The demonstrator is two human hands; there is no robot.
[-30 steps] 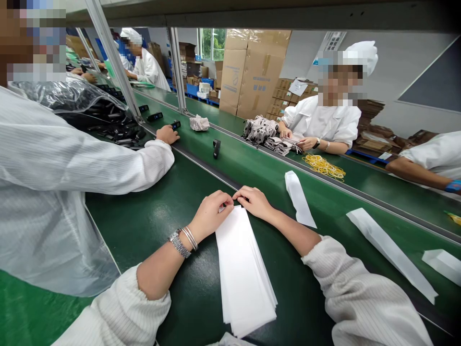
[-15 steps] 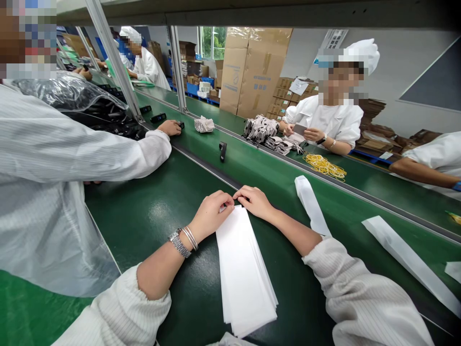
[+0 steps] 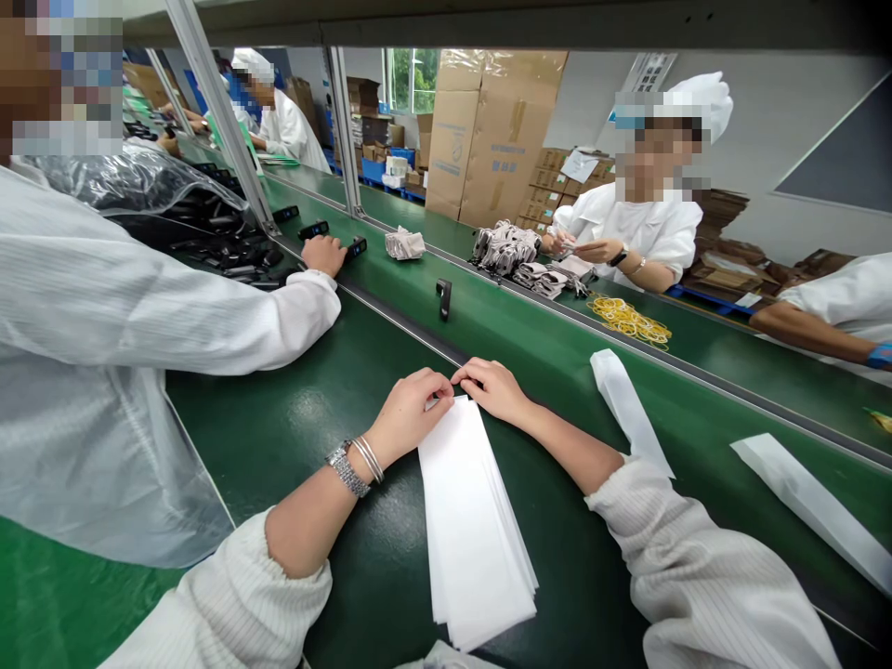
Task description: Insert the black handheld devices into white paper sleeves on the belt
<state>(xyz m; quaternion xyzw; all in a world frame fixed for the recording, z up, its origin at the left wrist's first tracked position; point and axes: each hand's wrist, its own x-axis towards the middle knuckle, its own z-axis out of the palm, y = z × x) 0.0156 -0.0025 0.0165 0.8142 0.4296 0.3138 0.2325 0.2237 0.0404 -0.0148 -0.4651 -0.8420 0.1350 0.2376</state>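
Observation:
A fanned stack of white paper sleeves (image 3: 474,530) lies on the dark green table in front of me. My left hand (image 3: 416,409) rests at the stack's far left corner, its fingers curled and pressed together; whether they pinch a sheet is hidden. Just right of it, at the far end of the stack, my right hand (image 3: 491,386) has its fingers bent and closed, the tips near the belt's edge. What it may hold is too small to make out. Beyond my hands, a black device (image 3: 444,299) stands on the green belt.
Two long white sleeves (image 3: 631,409) (image 3: 812,502) lie on the belt at right. A grey-white bundle (image 3: 405,243) sits farther up. At left a co-worker's hand (image 3: 324,254) is beside black devices. Across the belt, another person handles something near yellow bands (image 3: 629,321) and metal posts rise at left.
The belt's black device, bundle and white sleeves have shifted right and slightly nearer. The left co-worker's hand has moved slightly left, off a black device. My hands have stayed in place.

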